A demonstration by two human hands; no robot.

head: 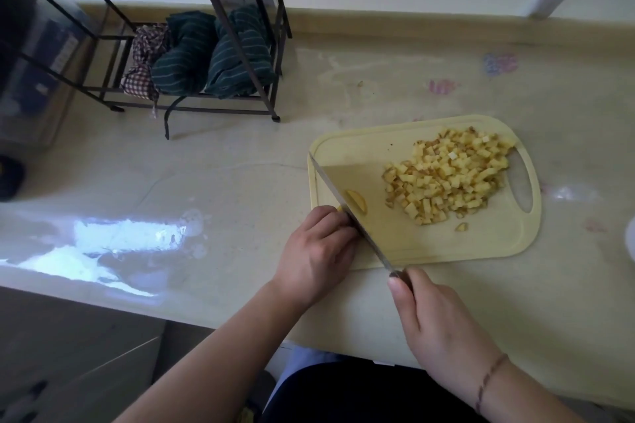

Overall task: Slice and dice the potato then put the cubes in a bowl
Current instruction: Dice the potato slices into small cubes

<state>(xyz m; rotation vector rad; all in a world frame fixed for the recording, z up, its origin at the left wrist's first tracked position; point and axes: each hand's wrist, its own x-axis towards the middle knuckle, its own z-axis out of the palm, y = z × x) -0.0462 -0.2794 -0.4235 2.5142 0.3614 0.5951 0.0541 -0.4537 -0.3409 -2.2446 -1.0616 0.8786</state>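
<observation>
The left hand (318, 251) is curling over the last potato piece (339, 208) just left of the knife (347, 213); the right hand (443, 330) is gripping its handle, blade running diagonally.

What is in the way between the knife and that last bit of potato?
Nothing visible. The knife blade already rests against the potato piece on the cutting board. The left hand sits just left of the blade, its fingers curled close by; the right hand grips the handle.
</observation>
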